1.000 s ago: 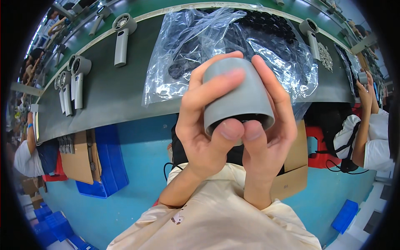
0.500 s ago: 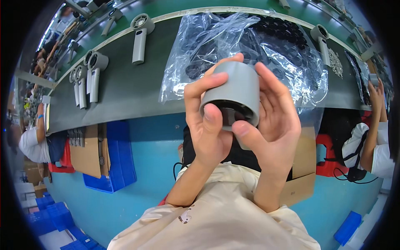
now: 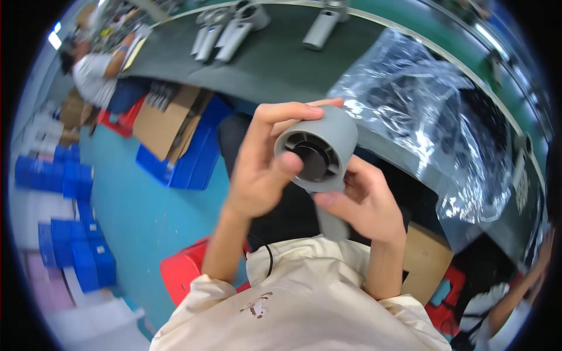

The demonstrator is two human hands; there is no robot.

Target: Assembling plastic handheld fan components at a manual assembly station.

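Observation:
A grey handheld fan point(image 3: 342, 131) is held up in front of my chest between both hands. Its round head faces me, showing a dark hub and vanes inside the rim, while the handle hangs down toward my lap. My left hand point(image 3: 254, 167) grips the head's left side, fingers over the top and thumb at the opening. On the lower right, my right hand point(image 3: 374, 205) closes around the fan where head and handle meet, its thumb just under the rim. Some of the right fingers are hidden behind the fan.
A clear plastic bag point(image 3: 404, 105) of black parts lies on the dark table point(image 3: 287, 64). Several grey fans point(image 3: 234, 41) rest farther left. Below stand a cardboard box point(image 3: 161, 120), a blue crate point(image 3: 196, 169) and a red stool point(image 3: 181, 272). Co-workers sit at both sides.
My view has swung to the left, so the bag now sits farther right. The fan has tilted, with its inside facing me more and its handle now showing. Both hands still hold it.

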